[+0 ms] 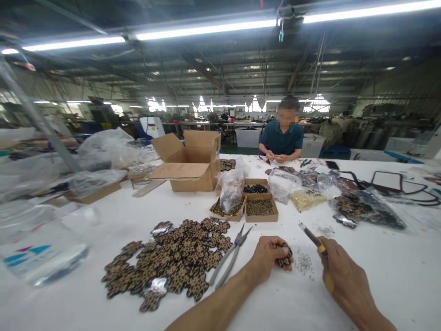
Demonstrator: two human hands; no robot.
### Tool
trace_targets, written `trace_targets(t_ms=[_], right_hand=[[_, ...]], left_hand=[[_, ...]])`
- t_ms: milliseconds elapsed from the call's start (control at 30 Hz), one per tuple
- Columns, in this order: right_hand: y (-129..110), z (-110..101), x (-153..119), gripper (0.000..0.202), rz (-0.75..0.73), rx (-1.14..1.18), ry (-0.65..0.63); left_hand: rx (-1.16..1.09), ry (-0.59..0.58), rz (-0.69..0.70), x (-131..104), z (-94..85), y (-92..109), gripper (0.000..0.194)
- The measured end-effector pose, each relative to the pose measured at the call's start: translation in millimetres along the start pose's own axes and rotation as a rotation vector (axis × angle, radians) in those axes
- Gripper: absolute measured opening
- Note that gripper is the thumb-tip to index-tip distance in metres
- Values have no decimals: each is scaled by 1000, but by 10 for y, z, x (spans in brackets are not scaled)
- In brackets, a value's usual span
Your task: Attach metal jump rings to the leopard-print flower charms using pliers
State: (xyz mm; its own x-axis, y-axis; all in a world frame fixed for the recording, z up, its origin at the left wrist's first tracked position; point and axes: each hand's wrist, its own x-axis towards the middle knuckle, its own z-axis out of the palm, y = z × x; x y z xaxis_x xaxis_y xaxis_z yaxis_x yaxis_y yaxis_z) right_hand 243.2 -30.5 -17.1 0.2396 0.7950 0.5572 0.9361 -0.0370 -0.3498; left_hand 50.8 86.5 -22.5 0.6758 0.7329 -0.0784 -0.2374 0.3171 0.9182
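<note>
My left hand point(267, 257) pinches a leopard patch point(284, 259) near the table's point(379, 276) front edge; right hand point(339, 271) grips pliers point(315, 240). I'd keep the tips steady over the rings point(303, 263).

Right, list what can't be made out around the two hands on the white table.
- Small leopard-print flower piece, head view: mostly wrapped by the left hand, so its shape is hidden.
- Yellow-handled pliers: the handle end is covered by the right hand; the tip is too small to read.
- Scatter of tiny metal rings: too small to count.
- Co-worker's hands across the table: too far to tell what they hold.
</note>
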Motion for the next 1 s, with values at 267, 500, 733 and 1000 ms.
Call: trace_targets(t_ms=[267,500,733,1000], right_hand=[[-184,-308,75,30,226,667,-175],[-171,-325,110,38,277,836,-307],[-228,-328,92,28,240,766,-291],[-306,-376,60,20,153,642,-245]], left_hand=[[-244,-225,-201,-160,305,22,29],[-241,-266,-255,-154,319,-18,27],[-206,-304,-242,-117,305,-37,31],[-202,-311,-242,-102,310,-49,28]])
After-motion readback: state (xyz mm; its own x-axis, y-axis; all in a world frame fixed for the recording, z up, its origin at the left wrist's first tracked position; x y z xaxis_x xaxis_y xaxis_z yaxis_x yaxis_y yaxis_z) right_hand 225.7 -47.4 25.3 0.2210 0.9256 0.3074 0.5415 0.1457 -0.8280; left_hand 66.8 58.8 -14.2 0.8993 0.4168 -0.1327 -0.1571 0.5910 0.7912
